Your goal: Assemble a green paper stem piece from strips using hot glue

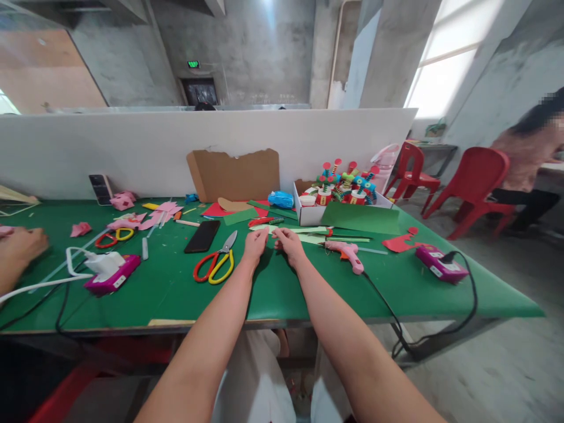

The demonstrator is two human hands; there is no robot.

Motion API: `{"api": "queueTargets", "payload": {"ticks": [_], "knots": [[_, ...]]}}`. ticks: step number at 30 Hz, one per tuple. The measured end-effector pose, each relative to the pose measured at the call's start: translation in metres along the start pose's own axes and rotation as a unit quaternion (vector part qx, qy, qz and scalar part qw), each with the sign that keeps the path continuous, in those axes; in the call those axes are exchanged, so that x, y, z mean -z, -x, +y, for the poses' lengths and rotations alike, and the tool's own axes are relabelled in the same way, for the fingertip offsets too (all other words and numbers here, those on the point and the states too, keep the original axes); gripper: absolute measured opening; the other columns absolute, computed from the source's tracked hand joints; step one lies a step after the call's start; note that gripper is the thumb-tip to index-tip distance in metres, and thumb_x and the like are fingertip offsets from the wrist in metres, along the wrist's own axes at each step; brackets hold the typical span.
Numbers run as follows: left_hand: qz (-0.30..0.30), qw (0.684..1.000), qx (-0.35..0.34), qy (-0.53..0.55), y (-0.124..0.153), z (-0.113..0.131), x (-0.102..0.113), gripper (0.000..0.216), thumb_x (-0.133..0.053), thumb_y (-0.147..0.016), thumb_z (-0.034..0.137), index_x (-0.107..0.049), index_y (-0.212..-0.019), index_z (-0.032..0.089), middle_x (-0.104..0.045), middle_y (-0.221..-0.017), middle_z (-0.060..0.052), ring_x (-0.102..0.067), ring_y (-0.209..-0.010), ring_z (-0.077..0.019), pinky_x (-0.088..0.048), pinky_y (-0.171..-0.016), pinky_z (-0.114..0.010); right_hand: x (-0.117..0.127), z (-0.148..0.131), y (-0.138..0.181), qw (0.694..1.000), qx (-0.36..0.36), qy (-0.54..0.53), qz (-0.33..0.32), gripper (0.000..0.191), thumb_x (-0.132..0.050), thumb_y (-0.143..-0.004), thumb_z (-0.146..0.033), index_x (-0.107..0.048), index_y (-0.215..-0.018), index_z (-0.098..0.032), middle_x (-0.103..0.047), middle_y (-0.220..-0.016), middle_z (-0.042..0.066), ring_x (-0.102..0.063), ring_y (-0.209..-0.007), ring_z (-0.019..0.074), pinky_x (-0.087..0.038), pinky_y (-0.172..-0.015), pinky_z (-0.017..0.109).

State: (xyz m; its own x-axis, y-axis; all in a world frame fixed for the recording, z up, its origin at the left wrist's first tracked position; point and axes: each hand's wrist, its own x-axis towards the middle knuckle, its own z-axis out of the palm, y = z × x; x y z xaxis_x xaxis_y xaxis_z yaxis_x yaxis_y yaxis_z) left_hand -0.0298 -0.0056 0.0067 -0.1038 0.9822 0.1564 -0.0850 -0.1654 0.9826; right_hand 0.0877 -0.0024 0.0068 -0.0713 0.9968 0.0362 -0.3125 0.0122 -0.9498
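Observation:
My left hand and my right hand meet just above the green tabletop, fingers pinched together. Between the fingertips is a pale green paper strip, partly hidden by them. Beyond my right hand more pale green paper strips lie flat. Left of my left hand rest scissors with one red and one yellow handle, blades apart. A pink glue gun lies to the right of my right hand. Red-handled pliers sit just behind my hands.
A white box holds several colourful paper figures. A black phone, green card, red paper scraps and purple power strips lie around. A co-worker's hand is at far left. A white partition stands behind.

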Motion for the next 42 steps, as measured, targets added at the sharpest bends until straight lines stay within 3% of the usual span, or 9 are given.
{"api": "queueTargets", "payload": {"ticks": [4,12,15,20,22,27,31,34,42], "knots": [[-0.084,0.988,0.063,0.111,0.006,0.01,-0.005,0.059,-0.06,-0.076,0.072,-0.042,-0.054,0.02,-0.032,-0.039,0.007,-0.028,-0.033,-0.0058,-0.025,-0.037,-0.021,-0.001,-0.003,0.004,0.998,0.039,0.018,-0.043,0.037,-0.08,-0.064,-0.048,-0.074,-0.089,-0.022,-0.071,-0.074,-0.001,-0.06,-0.062,0.0096,-0.048,-0.057,0.021],[-0.122,0.972,0.112,0.165,0.013,0.02,-0.01,0.067,-0.048,-0.074,0.082,-0.034,-0.049,0.021,-0.031,-0.038,0.005,-0.03,-0.034,-0.0065,-0.03,-0.038,-0.022,-0.002,-0.002,0.005,0.996,0.036,-0.015,-0.085,0.049,-0.083,-0.058,-0.047,-0.074,-0.099,-0.022,-0.071,-0.069,-0.001,-0.06,-0.055,0.0119,-0.052,-0.053,0.026],[-0.103,0.977,0.123,0.144,0.012,0.019,-0.011,0.067,-0.048,-0.073,0.083,-0.041,-0.051,0.02,-0.036,-0.039,0.004,-0.034,-0.035,-0.0072,-0.031,-0.038,-0.022,0.0,-0.003,0.003,0.997,0.036,-0.02,-0.058,0.043,-0.084,-0.058,-0.046,-0.074,-0.092,-0.021,-0.07,-0.068,-0.002,-0.061,-0.056,0.0117,-0.052,-0.055,0.026],[0.038,0.99,0.077,0.108,0.005,0.017,-0.006,0.064,-0.052,-0.074,0.08,-0.056,-0.064,0.017,-0.05,-0.049,0.002,-0.043,-0.04,-0.0068,-0.032,-0.039,-0.019,0.005,-0.007,-0.001,0.998,0.016,-0.067,-0.008,0.033,-0.085,-0.058,-0.044,-0.071,-0.077,-0.022,-0.073,-0.076,0.0,-0.066,-0.07,0.0125,-0.055,-0.072,0.028],[0.059,0.988,0.079,0.117,0.003,0.017,-0.004,0.063,-0.052,-0.075,0.078,-0.058,-0.072,0.016,-0.053,-0.052,0.002,-0.046,-0.041,-0.0071,-0.033,-0.04,-0.019,0.006,-0.007,-0.002,0.997,0.0,-0.072,-0.017,0.033,-0.085,-0.058,-0.044,-0.071,-0.078,-0.021,-0.072,-0.074,0.0,-0.065,-0.067,0.0125,-0.055,-0.073,0.029],[0.004,0.988,0.068,0.137,0.001,0.016,-0.004,0.056,-0.06,-0.076,0.071,-0.061,-0.087,0.016,-0.055,-0.056,0.003,-0.047,-0.042,-0.0073,-0.036,-0.043,-0.02,0.007,-0.005,-0.002,0.998,0.034,-0.038,-0.031,0.037,-0.084,-0.058,-0.042,-0.071,-0.085,-0.02,-0.07,-0.074,-0.001,-0.062,-0.065,0.0119,-0.054,-0.073,0.03],[-0.007,0.99,0.037,0.133,0.001,0.013,-0.004,0.046,-0.08,-0.064,0.051,-0.061,-0.086,0.016,-0.056,-0.06,0.005,-0.048,-0.047,-0.0062,-0.036,-0.046,-0.019,0.01,0.0,-0.007,0.997,0.071,0.009,-0.007,0.037,-0.082,-0.058,-0.041,-0.068,-0.085,-0.02,-0.069,-0.074,-0.001,-0.064,-0.069,0.0147,-0.054,-0.074,0.032],[0.004,0.99,0.017,0.142,0.0,0.012,-0.002,0.044,-0.085,-0.056,0.043,-0.062,-0.081,0.016,-0.058,-0.062,0.004,-0.049,-0.05,-0.0064,-0.039,-0.049,-0.02,0.012,0.003,-0.011,0.995,0.089,0.038,0.001,0.032,-0.079,-0.061,-0.04,-0.068,-0.083,-0.02,-0.069,-0.075,0.0,-0.064,-0.072,0.016,-0.054,-0.075,0.033],[-0.002,0.991,0.057,0.122,0.0,0.007,-0.004,0.05,-0.079,-0.06,0.058,-0.062,-0.081,0.016,-0.055,-0.057,0.004,-0.048,-0.048,-0.0077,-0.037,-0.047,-0.021,0.013,0.001,-0.01,0.995,0.101,0.027,-0.005,0.03,-0.078,-0.062,-0.035,-0.071,-0.087,-0.02,-0.071,-0.081,0.001,-0.065,-0.077,0.016,-0.053,-0.081,0.034]]}}
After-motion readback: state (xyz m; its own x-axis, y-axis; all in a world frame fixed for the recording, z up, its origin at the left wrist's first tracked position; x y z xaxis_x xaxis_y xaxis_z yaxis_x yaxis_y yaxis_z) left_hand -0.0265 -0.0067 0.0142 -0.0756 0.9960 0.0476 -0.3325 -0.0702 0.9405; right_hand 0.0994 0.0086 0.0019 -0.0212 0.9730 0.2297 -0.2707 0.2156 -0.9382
